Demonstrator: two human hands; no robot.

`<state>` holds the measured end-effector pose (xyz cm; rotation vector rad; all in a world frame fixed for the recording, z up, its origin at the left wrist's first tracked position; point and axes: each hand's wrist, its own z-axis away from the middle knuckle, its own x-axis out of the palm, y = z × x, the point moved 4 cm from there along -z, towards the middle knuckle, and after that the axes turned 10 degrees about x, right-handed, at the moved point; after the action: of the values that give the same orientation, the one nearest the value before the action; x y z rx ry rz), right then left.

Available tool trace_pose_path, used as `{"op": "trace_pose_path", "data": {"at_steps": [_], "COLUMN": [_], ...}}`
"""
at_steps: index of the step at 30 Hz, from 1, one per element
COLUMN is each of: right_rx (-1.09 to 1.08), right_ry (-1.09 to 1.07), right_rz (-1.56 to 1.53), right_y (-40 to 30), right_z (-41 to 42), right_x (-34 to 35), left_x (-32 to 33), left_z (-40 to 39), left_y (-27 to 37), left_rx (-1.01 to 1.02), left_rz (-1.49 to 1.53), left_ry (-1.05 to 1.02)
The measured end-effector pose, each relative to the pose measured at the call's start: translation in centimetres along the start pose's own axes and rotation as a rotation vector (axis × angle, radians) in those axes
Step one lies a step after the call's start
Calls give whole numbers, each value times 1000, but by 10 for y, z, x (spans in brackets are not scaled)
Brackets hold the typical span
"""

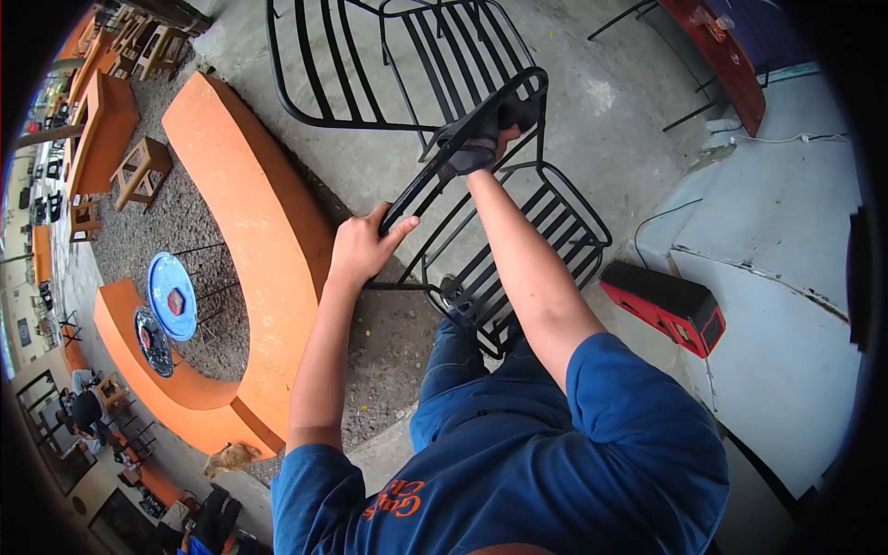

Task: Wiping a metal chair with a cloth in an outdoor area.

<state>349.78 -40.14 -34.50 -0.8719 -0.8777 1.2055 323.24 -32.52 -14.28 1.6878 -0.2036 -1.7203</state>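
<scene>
A black metal slatted chair stands right in front of my legs, its seat under my right forearm. My left hand grips the left end of its black top rail, thumb on top. Around the far part of the same rail is my right hand, partly hidden by the rail and by a dark cloth or glove-like thing at the wrist and palm; its fingers are only partly visible. Beyond lies a second black slatted metal chair, its frame passing close to the rail or touching it; contact cannot be told.
A curved orange bench runs along the left, with a round blue table and wooden stools beyond. On the right are a red and black box and a pale wall. A reddish table stands at upper right. People sit at lower left.
</scene>
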Motion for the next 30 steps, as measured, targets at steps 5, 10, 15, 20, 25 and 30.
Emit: {"op": "trace_pose_path", "data": {"at_steps": [5,10,15,20,25,30], "right_rx": [88,79,123,20,209,194], "right_ry": [-189,-294,-466,-499,-699,-942], "right_rz": [127,242,315,803,641,414], "right_y": [50,46,47,35,18,10], "right_z": [168,257,288,269,252,206], "right_x": [8,-27,-39,-56,-88,-129], "left_x": [0,-3,-4,0,0,0], "left_z": [33,20,26,28,29,31], "left_y": [-37,-22,-25,-28,-34,-31], "left_rx": [-47,143,137,28,-144,-193], "left_rz": [97,243,225,300,283,251], "left_ry": [157,420,540,611,541,540]}}
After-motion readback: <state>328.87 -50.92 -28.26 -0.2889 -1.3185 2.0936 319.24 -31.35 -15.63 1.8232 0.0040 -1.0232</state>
